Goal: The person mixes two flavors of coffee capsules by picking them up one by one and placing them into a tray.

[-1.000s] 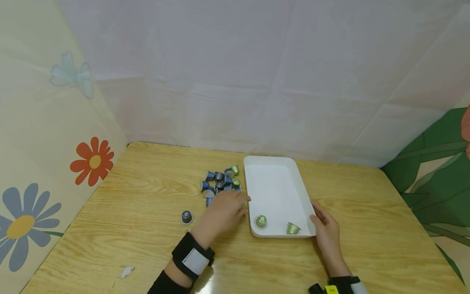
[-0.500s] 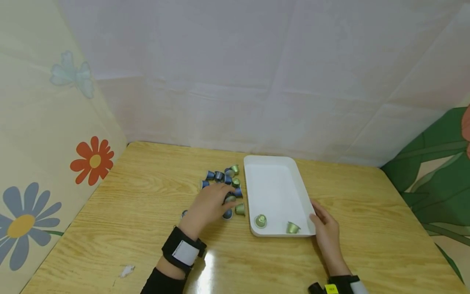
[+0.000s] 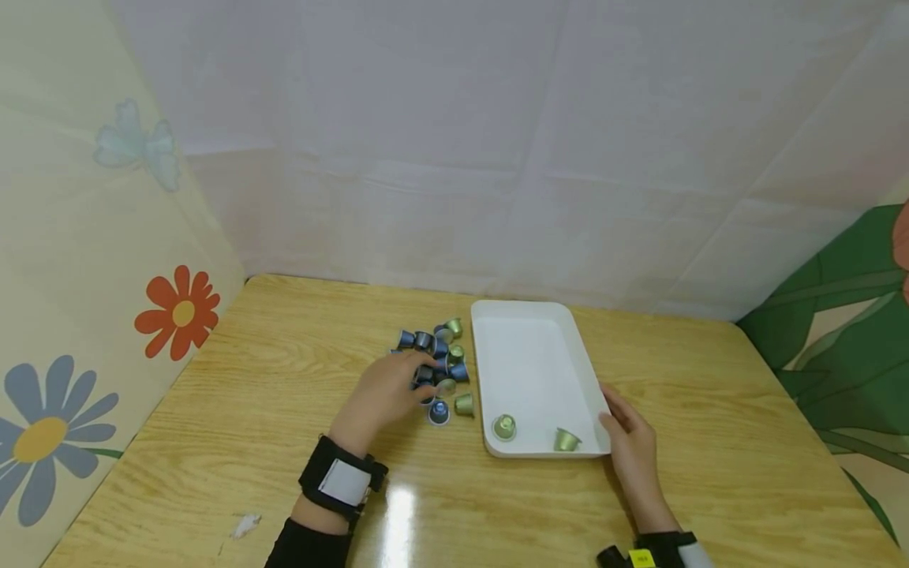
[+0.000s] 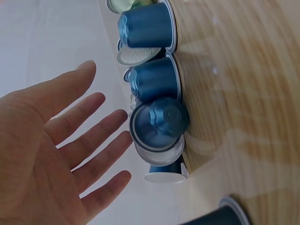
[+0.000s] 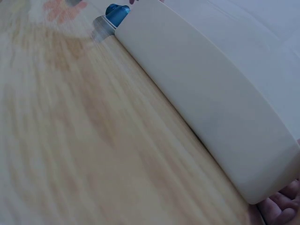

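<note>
My left hand (image 3: 383, 392) reaches over a cluster of coffee capsules. In the left wrist view the fingers of this left hand (image 4: 75, 145) are spread, with nothing between them. Their tips come right up to the blue capsules (image 4: 157, 79), some lying on their sides. A green capsule (image 3: 464, 405) lies beside a white tray (image 3: 529, 355). Two green capsules sit inside the tray near its front end: one upright (image 3: 504, 427), one tipped over (image 3: 566, 440). My right hand (image 3: 632, 442) grips the tray's front right corner, thumb at the rim and fingers along the outer side.
The wooden table (image 3: 284, 442) carries a small torn white patch (image 3: 245, 525) at front left. A white cloth (image 3: 398, 158) hangs behind it. Flower-printed panels stand to the left (image 3: 85, 276) and right (image 3: 838, 331).
My left hand has drawn back leftward from the tray's edge across the capsules, uncovering the green capsule beside the tray and a blue one. My right hand and the tray have stayed put.
</note>
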`<move>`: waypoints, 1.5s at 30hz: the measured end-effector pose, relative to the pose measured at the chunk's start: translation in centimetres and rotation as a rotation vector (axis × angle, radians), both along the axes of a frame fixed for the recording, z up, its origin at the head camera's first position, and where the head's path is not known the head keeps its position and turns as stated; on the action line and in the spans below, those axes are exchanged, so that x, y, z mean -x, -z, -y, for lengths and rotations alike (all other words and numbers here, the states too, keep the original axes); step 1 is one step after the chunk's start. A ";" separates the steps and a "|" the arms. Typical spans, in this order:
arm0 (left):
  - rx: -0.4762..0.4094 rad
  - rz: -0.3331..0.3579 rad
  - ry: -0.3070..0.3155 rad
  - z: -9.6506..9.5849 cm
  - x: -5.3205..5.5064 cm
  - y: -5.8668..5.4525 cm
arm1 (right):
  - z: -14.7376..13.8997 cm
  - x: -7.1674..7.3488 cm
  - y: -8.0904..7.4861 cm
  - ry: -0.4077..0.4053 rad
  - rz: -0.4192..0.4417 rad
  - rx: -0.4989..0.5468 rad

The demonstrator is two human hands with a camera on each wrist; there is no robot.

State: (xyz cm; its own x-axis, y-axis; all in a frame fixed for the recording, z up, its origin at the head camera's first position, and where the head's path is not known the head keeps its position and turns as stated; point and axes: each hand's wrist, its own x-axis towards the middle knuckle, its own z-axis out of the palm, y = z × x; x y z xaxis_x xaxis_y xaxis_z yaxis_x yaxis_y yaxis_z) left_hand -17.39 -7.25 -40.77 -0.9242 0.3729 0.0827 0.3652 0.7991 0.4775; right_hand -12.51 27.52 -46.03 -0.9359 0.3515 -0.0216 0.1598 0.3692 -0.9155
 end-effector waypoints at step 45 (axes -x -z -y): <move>0.051 -0.003 -0.077 1.6 0.5 1.8 | -0.1 -0.3 -0.1 -0.009 0.004 -0.011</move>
